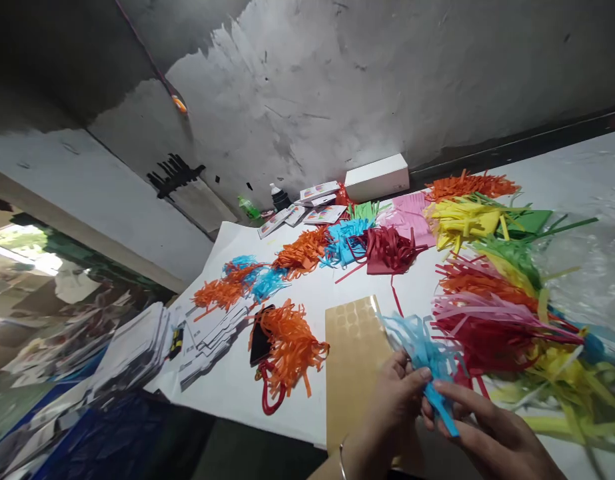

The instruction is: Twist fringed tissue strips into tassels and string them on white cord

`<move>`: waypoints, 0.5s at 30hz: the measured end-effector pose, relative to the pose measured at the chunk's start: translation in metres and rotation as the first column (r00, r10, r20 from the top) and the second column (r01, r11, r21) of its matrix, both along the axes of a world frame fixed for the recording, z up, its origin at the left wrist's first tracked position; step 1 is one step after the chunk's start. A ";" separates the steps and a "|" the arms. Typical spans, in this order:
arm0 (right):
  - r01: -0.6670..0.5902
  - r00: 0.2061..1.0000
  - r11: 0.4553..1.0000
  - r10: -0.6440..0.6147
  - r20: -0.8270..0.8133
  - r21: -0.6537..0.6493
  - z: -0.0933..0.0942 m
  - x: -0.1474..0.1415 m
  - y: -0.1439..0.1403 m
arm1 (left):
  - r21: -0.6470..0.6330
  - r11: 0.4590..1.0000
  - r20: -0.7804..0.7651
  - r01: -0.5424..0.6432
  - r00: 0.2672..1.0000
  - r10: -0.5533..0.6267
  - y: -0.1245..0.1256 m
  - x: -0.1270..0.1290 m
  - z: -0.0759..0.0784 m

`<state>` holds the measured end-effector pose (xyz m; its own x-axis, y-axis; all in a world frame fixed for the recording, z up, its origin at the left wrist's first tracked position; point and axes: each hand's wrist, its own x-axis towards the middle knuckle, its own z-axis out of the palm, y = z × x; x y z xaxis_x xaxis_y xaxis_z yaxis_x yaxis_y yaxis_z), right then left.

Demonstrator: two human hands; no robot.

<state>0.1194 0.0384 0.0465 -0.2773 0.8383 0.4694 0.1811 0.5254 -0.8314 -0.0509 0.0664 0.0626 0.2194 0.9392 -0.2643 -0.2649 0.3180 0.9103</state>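
Hands (437, 407); white table (307, 293); grey wall (337, 87)

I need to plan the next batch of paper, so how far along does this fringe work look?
Done, it seems: bunched orange tassels and an orange bunch lie on the white table. In hand: the left hand and right hand pinch a blue fringed strip. Left: a big heap of loose fringed strips at the right, probably most of the work.

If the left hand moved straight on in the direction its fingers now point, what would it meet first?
Probably the blue paper fringe the left hand already pinches; beyond it, the red fringe pile. Depth is unclear.
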 end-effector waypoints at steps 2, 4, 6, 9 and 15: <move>-0.107 0.994 0.993 0.107 -0.001 0.041 0.009 0.004 0.002 | -0.062 0.998 0.180 -0.032 0.983 0.042 -0.012 0.009 -0.007; -0.090 0.996 0.992 0.092 -0.021 0.084 0.018 0.009 0.005 | -0.013 0.982 0.107 -0.187 0.976 0.188 -0.025 0.009 -0.016; 0.012 0.997 1.000 -0.010 -0.075 0.025 0.026 0.012 0.006 | 0.204 0.916 -0.125 -0.345 0.919 0.374 -0.038 0.007 -0.025; 0.059 0.989 0.991 -0.074 -0.129 -0.120 0.034 0.008 0.005 | 0.530 0.819 -0.383 -0.219 0.800 0.462 -0.054 0.007 -0.030; 0.112 0.987 0.989 -0.121 -0.108 -0.092 0.028 0.010 0.001 | 0.460 0.887 -0.362 -0.047 0.902 0.236 -0.054 0.012 -0.009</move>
